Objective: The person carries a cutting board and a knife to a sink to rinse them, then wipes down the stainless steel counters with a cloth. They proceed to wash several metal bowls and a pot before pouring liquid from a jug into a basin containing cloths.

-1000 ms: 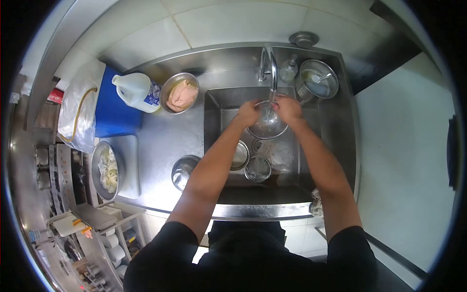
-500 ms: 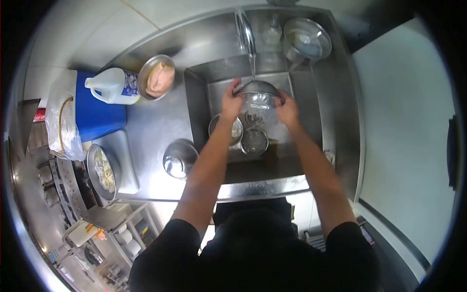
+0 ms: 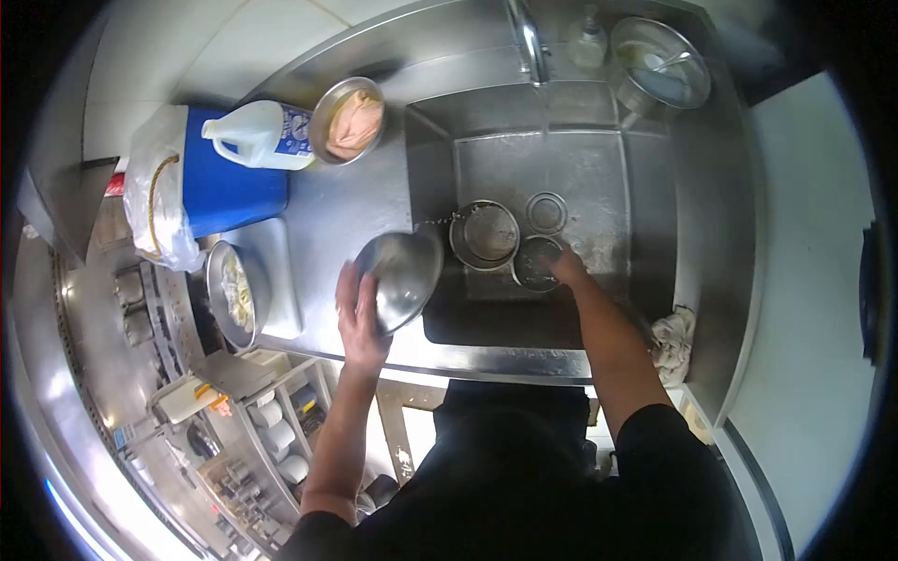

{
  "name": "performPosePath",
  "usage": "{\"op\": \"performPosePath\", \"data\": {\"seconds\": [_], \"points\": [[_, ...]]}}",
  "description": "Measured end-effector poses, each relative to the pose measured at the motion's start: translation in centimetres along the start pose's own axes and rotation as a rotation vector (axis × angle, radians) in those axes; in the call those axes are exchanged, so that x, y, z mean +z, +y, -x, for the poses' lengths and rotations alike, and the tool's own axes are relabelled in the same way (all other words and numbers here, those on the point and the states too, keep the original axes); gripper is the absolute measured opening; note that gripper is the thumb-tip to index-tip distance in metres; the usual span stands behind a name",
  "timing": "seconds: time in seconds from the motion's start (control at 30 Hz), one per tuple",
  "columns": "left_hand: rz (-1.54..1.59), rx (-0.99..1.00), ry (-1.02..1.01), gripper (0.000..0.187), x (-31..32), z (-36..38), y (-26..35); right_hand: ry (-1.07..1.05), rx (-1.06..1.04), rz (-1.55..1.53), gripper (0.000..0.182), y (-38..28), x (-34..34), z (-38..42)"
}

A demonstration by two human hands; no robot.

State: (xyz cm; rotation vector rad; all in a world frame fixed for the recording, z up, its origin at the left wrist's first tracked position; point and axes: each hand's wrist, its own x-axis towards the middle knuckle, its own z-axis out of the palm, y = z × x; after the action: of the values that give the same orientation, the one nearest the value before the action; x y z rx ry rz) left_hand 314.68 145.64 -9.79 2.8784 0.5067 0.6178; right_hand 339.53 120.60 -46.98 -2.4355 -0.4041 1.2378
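Note:
My left hand holds a shiny metal bowl tilted on its side, over the counter at the sink's left edge. Its fingers lie along the outer surface of the bowl. Down in the sink, my right hand is closed at the rim of a small round metal container, and its fingertips are partly hidden. Just left of that container sits a larger round metal pot. A small ring-shaped piece lies on the sink floor behind them.
The faucet stands at the back of the steel sink. Left are a bowl of raw meat, a white jug, a blue box and a food bowl. Right are another bowl and a cloth.
The metal bowl has moved from under the faucet to the left counter, now in my left hand alone. My right hand has let go of it and gone down to the small container. Water no longer runs.

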Motion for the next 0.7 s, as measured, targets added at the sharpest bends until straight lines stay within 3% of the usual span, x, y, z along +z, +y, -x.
{"op": "performPosePath", "data": {"seconds": [0.07,0.17,0.23,0.27,0.37,0.4,0.53,0.7], "points": [[-0.108,-0.026,-0.015,0.075,-1.2,4.1,-1.5,0.094,0.157,-0.014,0.053,-1.0,0.2,0.9],[-0.259,-0.099,-0.228,0.078,-1.5,9.4,-2.5,0.072,0.039,-0.02,0.048,-0.1,-0.4,0.9],[-0.121,-0.234,-0.282,0.084,-0.6,10.9,-1.1,0.178,-0.003,0.102,0.045,-1.4,-3.0,2.2],[-0.165,-0.19,-0.32,0.089,0.1,12.2,-1.3,0.23,-0.026,0.167,0.044,-2.2,-4.8,3.0],[-0.166,-0.211,-0.392,0.087,1.3,13.4,-1.2,0.37,0.007,0.048,0.038,-3.2,-9.8,3.6],[-0.19,-0.234,-0.392,0.086,1.4,13.2,-1.0,0.476,-0.065,0.074,0.037,-3.4,-11.2,3.4],[-0.22,-0.359,-0.341,0.082,1.3,11.2,0.0,0.552,-0.078,0.047,0.049,-6.6,-15.9,1.5],[-0.053,-0.422,-0.104,0.076,2.7,7.9,1.1,0.611,-0.086,0.031,0.041,-13.2,-20.0,1.6]]}}
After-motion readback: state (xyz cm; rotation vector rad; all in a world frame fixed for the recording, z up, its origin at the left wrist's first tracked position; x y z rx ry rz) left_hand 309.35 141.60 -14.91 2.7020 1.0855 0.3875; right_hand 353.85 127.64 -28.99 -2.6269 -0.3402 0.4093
